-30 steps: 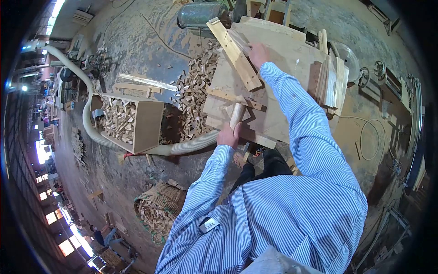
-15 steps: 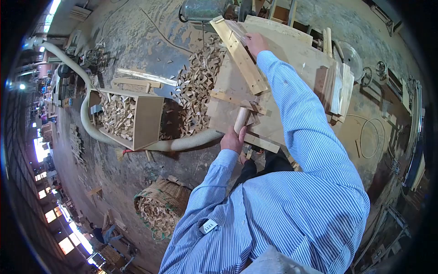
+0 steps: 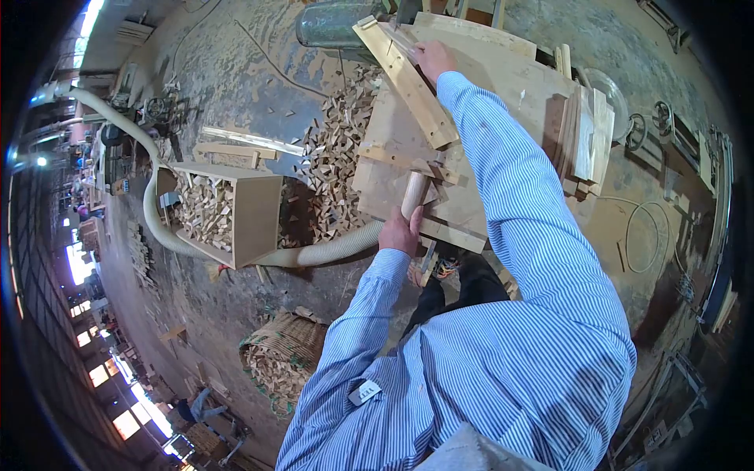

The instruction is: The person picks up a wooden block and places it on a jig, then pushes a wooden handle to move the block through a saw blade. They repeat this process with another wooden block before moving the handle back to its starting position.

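My left hand (image 3: 400,233) is closed around a thick round wooden handle (image 3: 415,191) at the near edge of a wooden work table (image 3: 503,110). The handle's far end meets small wood pieces and a drilled crossbar (image 3: 385,157) lying on the tabletop. At the far side, my right hand (image 3: 436,60) has its fingers bent over a thin wooden strip (image 3: 402,41), whose far part shows beyond them. Beside that strip, a long drilled wooden bar (image 3: 408,86) runs diagonally across the table. Its near end lies close to the crossbar.
Triangular offcuts (image 3: 338,165) are heaped left of the table. A wooden box (image 3: 258,220) and a wicker basket (image 3: 294,341) hold more. A ribbed hose (image 3: 330,245) crosses the floor. Stacked boards (image 3: 581,141) lie on the right, near a green machine housing (image 3: 338,23) farther back.
The whole view has shifted slightly, so the table and hands appear a little higher. Both hands keep about the same places on the handle and the strip.
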The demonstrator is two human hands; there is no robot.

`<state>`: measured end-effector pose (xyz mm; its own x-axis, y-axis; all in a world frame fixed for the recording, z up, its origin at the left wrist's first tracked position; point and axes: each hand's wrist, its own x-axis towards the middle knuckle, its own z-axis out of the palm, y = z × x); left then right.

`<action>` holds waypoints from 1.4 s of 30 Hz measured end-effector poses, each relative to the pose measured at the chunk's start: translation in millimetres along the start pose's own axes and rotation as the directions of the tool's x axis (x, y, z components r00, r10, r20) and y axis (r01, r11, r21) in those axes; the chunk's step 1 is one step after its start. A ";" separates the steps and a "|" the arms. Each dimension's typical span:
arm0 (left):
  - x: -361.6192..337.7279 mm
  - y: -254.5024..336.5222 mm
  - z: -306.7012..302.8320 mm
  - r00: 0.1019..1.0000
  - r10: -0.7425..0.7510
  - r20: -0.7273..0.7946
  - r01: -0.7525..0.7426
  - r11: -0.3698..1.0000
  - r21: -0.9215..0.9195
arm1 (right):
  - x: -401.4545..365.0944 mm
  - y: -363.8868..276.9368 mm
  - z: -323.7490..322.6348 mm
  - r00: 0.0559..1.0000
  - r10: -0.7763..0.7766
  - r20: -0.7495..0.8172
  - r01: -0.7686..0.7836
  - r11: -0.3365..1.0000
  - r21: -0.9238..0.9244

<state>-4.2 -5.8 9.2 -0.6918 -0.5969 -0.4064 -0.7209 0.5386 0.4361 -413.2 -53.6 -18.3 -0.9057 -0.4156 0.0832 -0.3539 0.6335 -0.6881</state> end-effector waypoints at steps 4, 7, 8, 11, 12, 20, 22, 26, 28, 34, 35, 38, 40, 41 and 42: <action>11.7 13.3 -0.5 1.000 0.010 -0.029 -0.009 1.000 0.024 | 13.3 4.9 -3.0 1.000 -0.027 -0.009 0.027 0.999 -0.044; 22.4 18.8 -0.1 0.998 0.020 -0.058 -0.018 1.000 0.024 | 27.9 6.4 -3.5 0.998 -0.061 -0.019 0.060 0.997 -0.049; 22.2 18.8 1.9 0.997 0.032 -0.065 -0.031 0.999 0.022 | 27.7 9.1 -3.8 0.997 -0.081 -0.006 0.081 0.995 -0.053; 18.7 18.1 2.5 0.995 0.047 -0.093 -0.046 0.999 0.011 | 17.0 6.7 -11.8 1.000 0.021 -0.003 -0.021 1.000 -0.010; 16.2 17.3 2.2 0.995 0.046 -0.094 -0.046 0.999 0.007 | 13.0 6.9 -17.0 1.000 0.018 -0.002 -0.018 1.000 -0.013; -2.2 -1.7 2.2 0.992 0.083 -0.095 -0.083 0.997 0.005 | -43.3 -0.6 -44.0 0.960 -0.233 -0.154 0.210 0.966 -0.152; -8.0 -9.5 3.4 0.994 0.068 -0.085 -0.070 0.997 -0.015 | -46.6 7.9 -29.9 0.979 -0.158 -0.129 0.142 0.982 -0.128; -23.0 -21.7 1.1 0.999 0.034 -0.020 -0.034 0.999 -0.005 | -56.2 12.6 -1.7 0.995 0.093 0.029 -0.092 0.995 -0.044; -32.1 -23.8 -2.8 0.999 0.035 -0.012 -0.035 0.999 -0.007 | -60.9 1.6 1.8 0.995 0.102 0.012 -0.102 0.995 -0.018; -49.5 -37.9 -5.3 1.000 0.017 0.000 -0.017 1.000 -0.010 | -56.4 -26.2 7.1 0.991 0.128 0.031 -0.129 0.991 0.021; -50.9 -39.7 -5.3 1.000 0.024 0.002 -0.024 1.000 -0.007 | -52.5 -28.3 9.2 0.987 0.158 0.035 -0.159 0.987 0.027; -52.4 -36.6 -11.3 0.999 0.002 0.042 -0.002 1.000 -0.009 | -38.6 -21.7 25.2 0.990 0.144 0.011 -0.144 0.988 0.049; -50.4 -36.9 -10.4 0.999 -0.006 0.047 0.006 1.000 -0.004 | -33.6 -23.1 25.2 0.990 0.140 0.023 -0.141 0.989 0.041; -49.3 -37.6 -9.0 0.999 -0.012 0.050 0.012 1.000 0.004 | -32.1 -22.8 25.4 0.990 0.137 0.032 -0.138 0.990 0.035; -49.5 -37.1 -8.0 0.998 -0.010 0.055 0.010 1.000 0.003 | -32.0 -20.9 25.0 0.989 0.141 0.031 -0.142 0.989 0.032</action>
<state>57.1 -1.1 19.6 -0.6856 -0.5688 -0.4542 -0.7280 0.5346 0.4293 -370.9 -69.9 -24.6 -0.9390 -0.3420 -0.0373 -0.2137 0.6650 -0.7156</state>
